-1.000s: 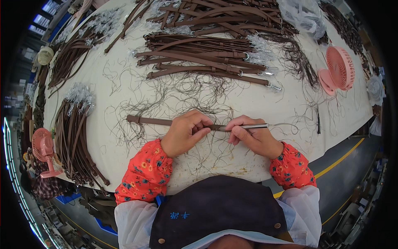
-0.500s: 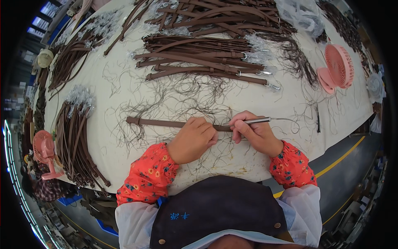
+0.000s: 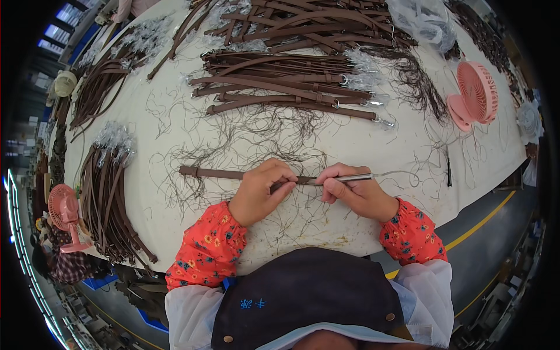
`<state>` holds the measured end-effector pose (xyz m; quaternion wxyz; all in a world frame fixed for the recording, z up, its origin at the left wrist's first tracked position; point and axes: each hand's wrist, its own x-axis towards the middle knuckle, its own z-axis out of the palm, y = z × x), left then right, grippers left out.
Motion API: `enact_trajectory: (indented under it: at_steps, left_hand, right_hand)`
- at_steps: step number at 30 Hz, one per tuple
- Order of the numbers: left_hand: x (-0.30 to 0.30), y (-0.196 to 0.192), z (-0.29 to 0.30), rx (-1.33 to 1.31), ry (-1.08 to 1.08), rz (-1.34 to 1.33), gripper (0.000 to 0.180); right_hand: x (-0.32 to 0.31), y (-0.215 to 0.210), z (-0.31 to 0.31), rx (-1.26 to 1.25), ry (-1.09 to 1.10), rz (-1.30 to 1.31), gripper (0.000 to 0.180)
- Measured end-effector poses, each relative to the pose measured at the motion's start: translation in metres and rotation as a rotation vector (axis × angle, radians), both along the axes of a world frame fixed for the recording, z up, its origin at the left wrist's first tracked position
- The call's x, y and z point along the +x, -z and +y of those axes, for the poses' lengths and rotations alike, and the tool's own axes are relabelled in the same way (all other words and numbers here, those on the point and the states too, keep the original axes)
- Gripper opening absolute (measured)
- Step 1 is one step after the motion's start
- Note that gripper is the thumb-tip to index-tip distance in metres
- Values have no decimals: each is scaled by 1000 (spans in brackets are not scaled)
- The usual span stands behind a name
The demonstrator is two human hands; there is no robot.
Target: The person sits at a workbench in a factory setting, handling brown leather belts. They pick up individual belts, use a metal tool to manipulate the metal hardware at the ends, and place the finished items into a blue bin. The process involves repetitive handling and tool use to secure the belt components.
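A narrow brown leather strap (image 3: 219, 174) lies crosswise in front of me, with a loop near its left end. My left hand (image 3: 258, 195) is closed around the strap near its middle, thumb and fingers pinching it. In my right hand (image 3: 363, 198) is a slim metal pen-shaped tool (image 3: 356, 177), gripped like a pencil. A thin pale cord (image 3: 402, 171) trails from its back end. The tool's tip is hidden by my right fingers, close to the strap's right part. Loose dark threads (image 3: 274, 134) lie around the strap.
Beyond are a row of brown straps (image 3: 280, 87) with plastic-wrapped buckles and a larger strap heap (image 3: 315, 23). Another bundle (image 3: 108, 198) lies left. Pink fans stand at right (image 3: 475, 93) and left (image 3: 64, 213). A thin black tool (image 3: 448, 166) lies on the pale tabletop (image 3: 157, 186).
My left hand has turned and shifted slightly left, its thumb now showing against the strap. My right hand has come slightly left with the pen-shaped tool, nearer the left hand.
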<state>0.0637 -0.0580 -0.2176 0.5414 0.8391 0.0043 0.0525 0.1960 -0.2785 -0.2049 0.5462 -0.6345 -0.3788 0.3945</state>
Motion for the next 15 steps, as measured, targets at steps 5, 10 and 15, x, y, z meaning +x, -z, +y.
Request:
enact_trajectory:
  at_steps: [5, 10, 15]
  left_hand:
    - [0, 1, 1, -25, 5, 11, 15]
    - [0, 1, 0, -31, 2, 13, 15]
    - [0, 2, 1, 3, 11, 4, 15]
  right_hand:
    - [-2, 3, 1, 21, 0, -7, 29]
    - [-2, 3, 2, 21, -6, -5, 28]
    - [-1, 3, 1, 8, -12, -17, 28]
